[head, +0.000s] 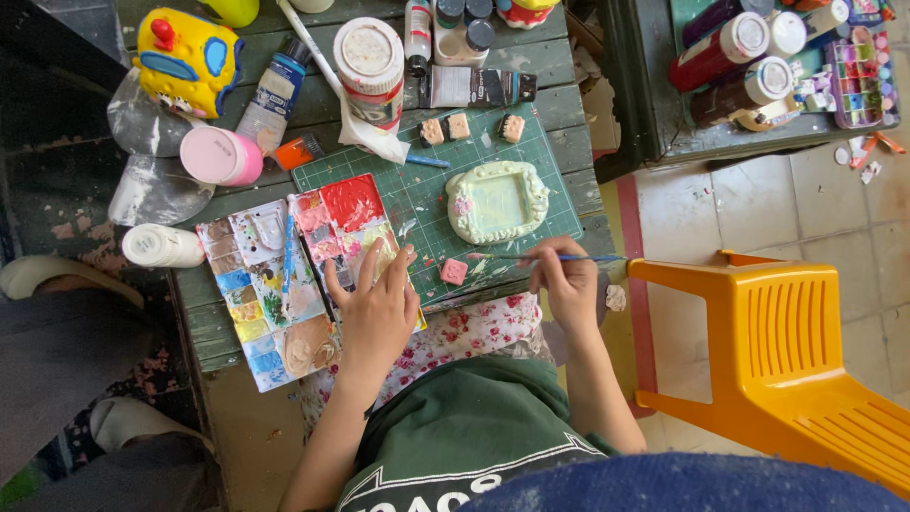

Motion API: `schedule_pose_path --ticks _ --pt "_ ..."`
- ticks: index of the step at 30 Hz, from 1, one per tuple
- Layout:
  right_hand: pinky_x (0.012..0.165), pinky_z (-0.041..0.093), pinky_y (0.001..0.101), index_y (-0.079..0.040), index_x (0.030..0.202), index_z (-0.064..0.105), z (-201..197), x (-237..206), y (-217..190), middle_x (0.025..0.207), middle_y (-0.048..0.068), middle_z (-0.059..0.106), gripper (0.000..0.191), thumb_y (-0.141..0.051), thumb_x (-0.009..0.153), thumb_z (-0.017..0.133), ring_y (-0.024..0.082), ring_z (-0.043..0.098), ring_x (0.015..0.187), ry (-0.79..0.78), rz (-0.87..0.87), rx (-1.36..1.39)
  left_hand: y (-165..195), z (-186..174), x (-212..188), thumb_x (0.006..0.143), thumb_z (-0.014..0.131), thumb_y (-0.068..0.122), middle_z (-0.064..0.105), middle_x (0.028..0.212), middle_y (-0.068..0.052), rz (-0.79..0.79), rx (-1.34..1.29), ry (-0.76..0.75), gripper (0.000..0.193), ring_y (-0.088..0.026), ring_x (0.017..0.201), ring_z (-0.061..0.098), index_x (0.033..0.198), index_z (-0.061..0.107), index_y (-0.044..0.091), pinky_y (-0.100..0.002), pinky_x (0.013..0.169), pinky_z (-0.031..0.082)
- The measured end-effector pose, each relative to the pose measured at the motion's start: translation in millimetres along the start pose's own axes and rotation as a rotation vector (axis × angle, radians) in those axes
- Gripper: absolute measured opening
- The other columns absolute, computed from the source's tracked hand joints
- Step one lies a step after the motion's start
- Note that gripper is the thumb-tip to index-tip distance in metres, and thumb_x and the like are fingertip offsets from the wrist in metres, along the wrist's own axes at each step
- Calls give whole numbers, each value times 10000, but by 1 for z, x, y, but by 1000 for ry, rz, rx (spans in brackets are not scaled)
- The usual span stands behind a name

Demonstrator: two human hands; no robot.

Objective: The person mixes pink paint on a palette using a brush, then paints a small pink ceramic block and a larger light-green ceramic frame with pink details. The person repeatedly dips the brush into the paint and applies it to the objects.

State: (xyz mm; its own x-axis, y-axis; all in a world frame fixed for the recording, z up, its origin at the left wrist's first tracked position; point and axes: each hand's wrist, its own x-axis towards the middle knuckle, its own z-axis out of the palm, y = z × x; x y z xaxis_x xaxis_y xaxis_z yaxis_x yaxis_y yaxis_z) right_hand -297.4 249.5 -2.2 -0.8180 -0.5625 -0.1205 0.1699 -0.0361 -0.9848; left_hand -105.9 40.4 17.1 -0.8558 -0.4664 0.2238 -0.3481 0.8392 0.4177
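Dark green plank table (555, 104), paint-smeared. Directly on it: green cutting mat (427, 190), paint palette (270, 294), pink tub (220, 155), white bottle lying flat (163, 246), paint tube (273, 95), white-lidded jar (370, 68), yellow figurine (186, 59), possibly plastic sheets (152, 190).

The left hand (374, 308) covers the corner of the paint-smeared plastic palette (275, 284), so no idea which colours sit under it. Above the palette, the row of dark-capped paint bottles (462, 28) gets chopped by the top edge. The thin blue-handled brush (559, 257) tip is too tiny to make out.
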Motion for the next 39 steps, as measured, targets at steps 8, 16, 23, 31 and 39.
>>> schedule_pose_path --ticks 8,16,23,31,39 --pt "509 446 221 -45 1057 526 6 5 4 916 101 684 86 -38 1034 608 77 581 590 -104 -15 109 3 5 1 914 632 148 714 1231 -15 11 49 7 499 -260 1396 477 1400 553 72 -705 1179 136" --pt "540 405 199 -49 1117 561 16 -6 15 947 101 722 113 -143 1077 513 87 643 662 -74 7 -17 2 3 2 941 585 141 710 1267 -8 7 -14 34 538 -273 1406 466 1451 467 19 -719 1175 112" --pt "769 531 259 -14 1114 616 21 -29 19 969 95 701 139 -136 1082 557 109 665 881 -133 -102 -210 3 3 1 948 578 148 703 1294 -10 14 -35 17 589 -286 1435 446 1496 406 16 -719 1176 100" --pt "787 539 272 -17 1108 610 7 -33 16 984 76 712 103 -94 1084 546 111 659 894 -118 -63 -136 6 7 -3 943 586 138 706 1300 3 -17 -46 45 592 -280 1428 457 1498 408 35 -709 1183 114" --pt "794 540 267 -11 1100 611 9 -25 23 987 79 729 114 -96 1089 536 99 640 866 -106 -54 -116 15 12 -4 934 596 121 694 1319 -48 -30 16 55 570 -286 1431 463 1473 448 6 -620 1203 199"
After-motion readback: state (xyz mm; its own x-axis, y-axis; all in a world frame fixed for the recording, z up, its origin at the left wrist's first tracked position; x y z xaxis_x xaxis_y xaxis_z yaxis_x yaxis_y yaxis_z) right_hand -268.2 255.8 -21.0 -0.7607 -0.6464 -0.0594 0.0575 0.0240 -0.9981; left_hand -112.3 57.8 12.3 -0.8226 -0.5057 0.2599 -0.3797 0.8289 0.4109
